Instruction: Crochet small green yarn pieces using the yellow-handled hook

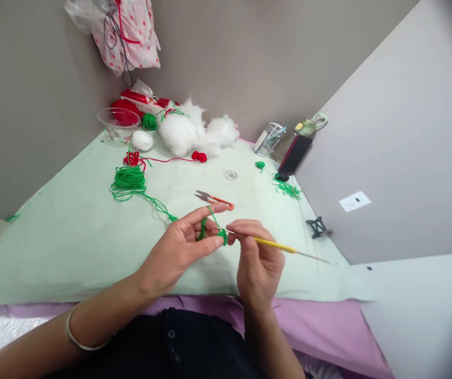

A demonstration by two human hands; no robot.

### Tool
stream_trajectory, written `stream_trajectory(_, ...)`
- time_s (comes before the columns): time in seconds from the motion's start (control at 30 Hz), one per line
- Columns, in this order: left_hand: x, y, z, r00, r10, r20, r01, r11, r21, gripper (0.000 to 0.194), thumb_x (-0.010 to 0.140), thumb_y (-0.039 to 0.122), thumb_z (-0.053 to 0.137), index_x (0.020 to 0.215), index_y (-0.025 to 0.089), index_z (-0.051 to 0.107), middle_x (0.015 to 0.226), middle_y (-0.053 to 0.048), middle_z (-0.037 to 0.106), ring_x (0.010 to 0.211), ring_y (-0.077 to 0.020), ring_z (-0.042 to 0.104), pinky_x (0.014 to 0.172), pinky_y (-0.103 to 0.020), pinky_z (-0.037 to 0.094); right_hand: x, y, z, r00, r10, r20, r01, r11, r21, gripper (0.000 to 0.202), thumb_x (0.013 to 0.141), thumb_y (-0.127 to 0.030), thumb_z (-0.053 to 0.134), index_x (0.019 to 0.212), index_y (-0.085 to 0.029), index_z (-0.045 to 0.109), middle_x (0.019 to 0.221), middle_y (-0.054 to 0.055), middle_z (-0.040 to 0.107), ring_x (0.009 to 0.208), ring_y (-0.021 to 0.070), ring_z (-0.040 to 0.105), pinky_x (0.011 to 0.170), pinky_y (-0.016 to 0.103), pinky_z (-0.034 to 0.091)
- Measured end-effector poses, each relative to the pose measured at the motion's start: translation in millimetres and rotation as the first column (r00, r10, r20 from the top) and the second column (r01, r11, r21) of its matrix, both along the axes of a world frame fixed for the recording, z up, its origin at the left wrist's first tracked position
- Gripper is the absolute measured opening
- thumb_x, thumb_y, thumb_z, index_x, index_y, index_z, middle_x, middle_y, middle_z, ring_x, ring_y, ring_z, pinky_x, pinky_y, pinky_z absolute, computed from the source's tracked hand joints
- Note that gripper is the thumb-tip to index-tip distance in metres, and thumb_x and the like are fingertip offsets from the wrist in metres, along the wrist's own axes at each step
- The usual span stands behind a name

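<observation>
Between thumb and fingers, my left hand [184, 242] pinches a small green crochet piece [222, 237], with green yarn running up over its stretched index finger. My right hand [260, 258] is closed around a crochet hook [275, 245] with a yellow handle, metal at both ends. The hook's left tip is at the green piece; whether it passes through a stitch is too small to tell. A strand trails back from my left hand to a loose green yarn skein [128, 180]. Just beyond my fingers lie orange thread snips [214, 200], blades pointing left.
White stuffing [182, 129] is heaped at the back, near a clear plastic tub [118, 126] and a red tissue box [142, 100]. A phone [295, 153] leans by a green-lidded bottle [307, 126] at the right. Green yarn scraps [288, 188] and a black claw clip [317, 227] lie along the right edge.
</observation>
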State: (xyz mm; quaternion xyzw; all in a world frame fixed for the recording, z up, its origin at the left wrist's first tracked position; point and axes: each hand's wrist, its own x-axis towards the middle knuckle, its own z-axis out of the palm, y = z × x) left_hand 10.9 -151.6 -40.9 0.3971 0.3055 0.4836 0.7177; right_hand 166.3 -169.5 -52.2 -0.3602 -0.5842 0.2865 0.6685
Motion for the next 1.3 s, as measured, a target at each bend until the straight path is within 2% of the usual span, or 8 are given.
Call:
stream_trajectory(0.3, 7, 1, -5.2, 0.987, -0.012, 0.157, 0.045, 0.976, -0.212, 0.048, 0.077, 0.028, 0.088, 0.124, 0.028, 0.077, 0.086, 0.001, 0.066, 0.081, -0.0119, 0.057, 0.086, -0.026, 0.048, -4, -4, -13.5, 0.848, -0.340, 0.407, 0.213, 0.921, 0.326, 0.036, 0.094, -0.007, 0.064, 0.118, -0.032, 0.075, 0.108, 0.007, 0.073, 0.093, 0.0197, 0.072, 0.071, 0.034, 0.062)
stream_trajectory(0.4, 4, 5, -5.0, 0.964, -0.086, 0.251, 0.162, 0.941, -0.298, 0.041, 0.079, 0.026, 0.086, 0.119, 0.021, 0.079, 0.075, 0.002, 0.062, 0.070, -0.0092, 0.054, 0.096, -0.031, 0.050, 1, -1, -9.0, 0.937, -0.255, 0.241, 0.225, 0.964, 0.143, 0.023, 0.098, -0.015, 0.059, 0.106, -0.027, 0.076, 0.093, 0.005, 0.072, 0.077, 0.0170, 0.069, 0.066, 0.034, 0.059)
stream_trajectory(0.53, 4, 6, -2.1, 0.976, -0.020, 0.218, 0.074, 0.968, -0.241, 0.036, 0.078, 0.021, 0.086, 0.113, 0.022, 0.081, 0.080, 0.002, 0.065, 0.077, -0.0102, 0.059, 0.100, -0.033, 0.050, -1, 4, -2.3, 0.988, -0.078, -0.132, 0.066, 0.993, -0.094, 0.016, 0.100, -0.026, 0.060, 0.094, -0.023, 0.075, 0.086, 0.002, 0.069, 0.060, 0.0101, 0.060, 0.058, 0.027, 0.054)
stream_trajectory(0.73, 2, 5, 5.0, 0.998, -0.059, 0.025, 0.059, 0.998, -0.014, 0.033, 0.081, 0.025, 0.084, 0.114, 0.026, 0.078, 0.108, -0.003, 0.075, 0.107, -0.0199, 0.066, 0.102, -0.034, 0.048, -3, 11, -2.2, 0.989, 0.058, -0.134, -0.086, 0.974, -0.211, 0.015, 0.096, -0.035, 0.067, 0.096, -0.023, 0.076, 0.093, 0.005, 0.076, 0.083, 0.0170, 0.071, 0.074, 0.031, 0.060)
stream_trajectory(0.87, -24, 24, 18.1, 0.971, -0.118, -0.208, 0.158, 0.969, 0.190, 0.022, 0.084, 0.032, 0.081, 0.104, 0.025, 0.079, 0.118, -0.006, 0.072, 0.119, -0.0260, 0.063, 0.105, -0.039, 0.047, 20, 26, 19.7, 0.953, 0.114, -0.282, -0.185, 0.953, -0.241, 0.021, 0.090, -0.046, 0.073, 0.092, -0.025, 0.073, 0.090, 0.002, 0.076, 0.083, 0.0160, 0.073, 0.074, 0.030, 0.063)
stream_trajectory(1.03, -53, 66, 32.9, 0.859, 0.051, -0.509, 0.131, 0.940, 0.314, 0.024, 0.083, 0.044, 0.079, 0.097, 0.024, 0.077, 0.131, -0.009, 0.068, 0.123, -0.0306, 0.062, 0.106, -0.042, 0.043, 53, 48, 62.3, 0.889, 0.187, -0.417, -0.324, 0.902, -0.286, 0.025, 0.080, -0.048, 0.084, 0.091, -0.029, 0.071, 0.088, -0.003, 0.075, 0.075, 0.0127, 0.073, 0.067, 0.026, 0.066)
stream_trajectory(1.17, -57, 96, 24.8, 0.711, 0.214, -0.669, 0.202, 0.850, 0.486, 0.041, 0.074, 0.037, 0.083, 0.114, 0.030, 0.078, 0.128, -0.006, 0.073, 0.124, -0.0326, 0.060, 0.108, -0.042, 0.041, 68, 56, 91.9, 0.905, 0.182, -0.384, -0.292, 0.922, -0.252, 0.025, 0.078, -0.048, 0.086, 0.090, -0.030, 0.073, 0.088, -0.004, 0.074, 0.071, 0.0115, 0.072, 0.060, 0.022, 0.064)
stream_trajectory(1.3, -70, 122, 9.6, 0.682, 0.282, -0.675, 0.156, 0.845, 0.511, 0.015, 0.075, 0.038, 0.080, 0.084, 0.026, 0.082, 0.087, -0.004, 0.078, 0.098, -0.0306, 0.066, 0.093, -0.036, 0.046, 67, 55, 114.5, 0.987, 0.113, -0.118, -0.119, 0.992, -0.044, 0.018, 0.090, -0.049, 0.074, 0.094, -0.031, 0.074, 0.092, 0.000, 0.074, 0.076, 0.0149, 0.073, 0.061, 0.027, 0.066)
